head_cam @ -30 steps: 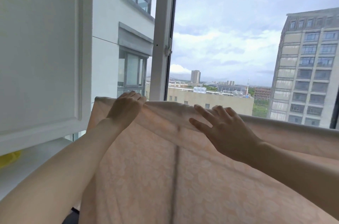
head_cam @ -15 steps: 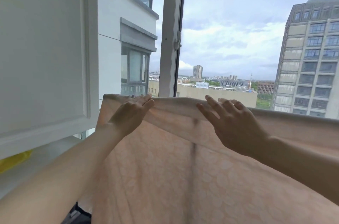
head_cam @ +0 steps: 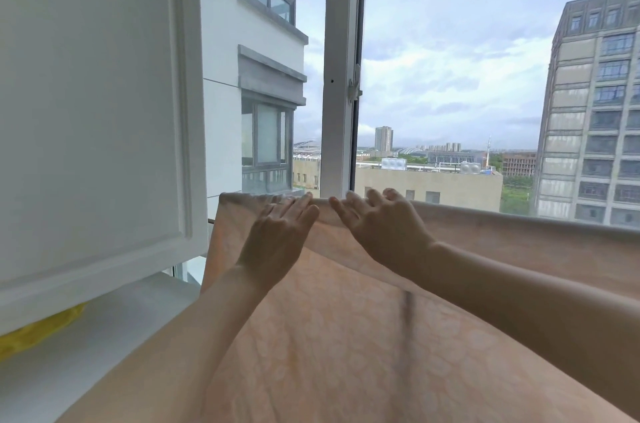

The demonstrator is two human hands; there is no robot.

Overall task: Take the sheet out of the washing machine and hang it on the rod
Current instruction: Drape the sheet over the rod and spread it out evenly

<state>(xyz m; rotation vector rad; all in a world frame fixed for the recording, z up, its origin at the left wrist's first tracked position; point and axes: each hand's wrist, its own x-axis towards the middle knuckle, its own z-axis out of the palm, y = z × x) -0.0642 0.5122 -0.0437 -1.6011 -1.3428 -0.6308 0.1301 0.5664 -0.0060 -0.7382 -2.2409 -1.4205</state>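
- Head view: the left hand lies flat on the top fold of a pale peach sheet with a faint round pattern, fingers straight and together, pointing up and to the right.
- The right hand rests on the same fold just beside the left, fingers loosely spread and slightly bent, pressing on the cloth and not wrapped round it.
- The fingertips of the two hands nearly meet; both bare forearms reach in from the bottom corners.
- The sheet is draped over a horizontal line at window height and hangs toward the viewer, filling the lower middle and right. The rod under it is hidden, apart from a short stub at the sheet's left edge.
- A dark vertical streak shows in the cloth below the right wrist.
- Left of the hands hangs a white panelled cabinet door, with something yellow beneath it.
- Behind the sheet, a white window frame stands before grey buildings and cloudy sky.
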